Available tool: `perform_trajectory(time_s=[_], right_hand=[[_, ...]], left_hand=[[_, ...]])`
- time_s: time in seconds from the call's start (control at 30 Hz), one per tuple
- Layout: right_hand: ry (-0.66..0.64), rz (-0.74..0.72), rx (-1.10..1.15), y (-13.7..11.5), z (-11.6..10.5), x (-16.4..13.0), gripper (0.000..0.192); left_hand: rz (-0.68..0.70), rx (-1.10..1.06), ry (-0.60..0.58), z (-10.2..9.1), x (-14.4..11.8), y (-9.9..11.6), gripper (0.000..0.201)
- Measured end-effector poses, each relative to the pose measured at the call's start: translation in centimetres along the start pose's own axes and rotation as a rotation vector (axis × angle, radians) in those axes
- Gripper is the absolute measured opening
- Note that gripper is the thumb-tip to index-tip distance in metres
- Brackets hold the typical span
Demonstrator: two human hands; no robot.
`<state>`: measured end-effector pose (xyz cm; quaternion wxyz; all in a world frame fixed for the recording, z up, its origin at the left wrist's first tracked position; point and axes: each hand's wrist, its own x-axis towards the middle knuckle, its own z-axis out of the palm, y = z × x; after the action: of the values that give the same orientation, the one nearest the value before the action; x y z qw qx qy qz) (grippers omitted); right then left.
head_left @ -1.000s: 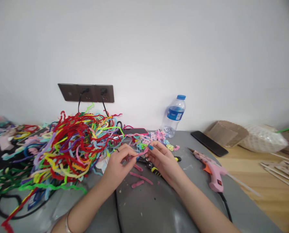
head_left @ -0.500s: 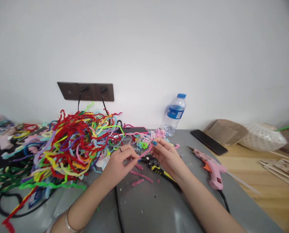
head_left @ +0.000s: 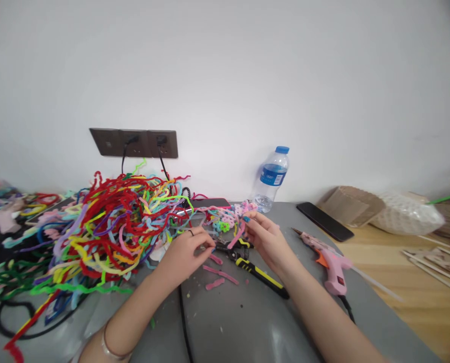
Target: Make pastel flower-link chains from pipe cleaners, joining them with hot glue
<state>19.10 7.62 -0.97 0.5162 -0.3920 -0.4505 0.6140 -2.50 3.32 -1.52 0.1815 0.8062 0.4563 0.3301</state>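
Observation:
A short pink pipe cleaner [head_left: 237, 237] hangs from the pinched thumb and fingers of my right hand [head_left: 266, 237], its lower end free. Just left of it, my left hand [head_left: 189, 254] has its thumb and forefinger drawn together; whatever may be between the tips is too small to make out. Below the hands lie yellow-and-black pliers [head_left: 260, 277], their jaws pointing left. Several cut pink pipe cleaner pieces [head_left: 220, 275] rest on the grey tabletop [head_left: 240, 322]. Behind my right fingers is a cluster of pastel pipe cleaner shapes [head_left: 228, 217].
A big tangle of colourful pipe cleaners [head_left: 107, 227] fills the left side. At the right are a pink glue gun [head_left: 334, 269], a black phone [head_left: 325, 222] and a cardboard piece [head_left: 351, 206]. A water bottle [head_left: 273, 179] leans against the wall. One black cable [head_left: 184, 322] crosses the front.
The pink pipe cleaner was stretched between both hands; its left end has come out of my left fingers and now hangs down from my right hand, which has shifted slightly right.

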Motion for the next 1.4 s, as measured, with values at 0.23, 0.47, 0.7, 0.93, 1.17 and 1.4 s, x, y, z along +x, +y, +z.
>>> perform_trajectory(time_s=[0.23, 0.47, 0.7, 0.93, 1.17, 1.4], right_hand=[[-0.214, -0.005, -0.25, -0.2, 0.3, -0.4, 0.024], [-0.298, 0.031, -0.25, 0.6, 0.7, -0.7, 0.03], [-0.327, 0.065, -0.21, 0.6, 0.7, -0.7, 0.035], [-0.322, 0.081, -0.153, 0.8, 1.4, -0.9, 0.041], [-0.322, 0.066, -0.186, 0.6, 1.5, -1.0, 0.035], [-0.291, 0.062, -0.171, 0.6, 1.6, -1.1, 0.035]], left_hand=[[-0.124, 0.153, -0.257, 0.3, -0.3, -0.9, 0.019], [-0.132, 0.174, -0.202, 0.3, -0.2, -0.3, 0.015], [-0.178, -0.029, 0.094, 0.0, 0.4, -0.2, 0.011], [-0.142, -0.137, 0.168, 0.1, 0.4, 0.0, 0.011], [-0.076, -0.165, 0.171, -0.2, 0.4, 0.7, 0.011], [-0.113, -0.225, 0.144, 0.0, 0.4, 0.7, 0.011]])
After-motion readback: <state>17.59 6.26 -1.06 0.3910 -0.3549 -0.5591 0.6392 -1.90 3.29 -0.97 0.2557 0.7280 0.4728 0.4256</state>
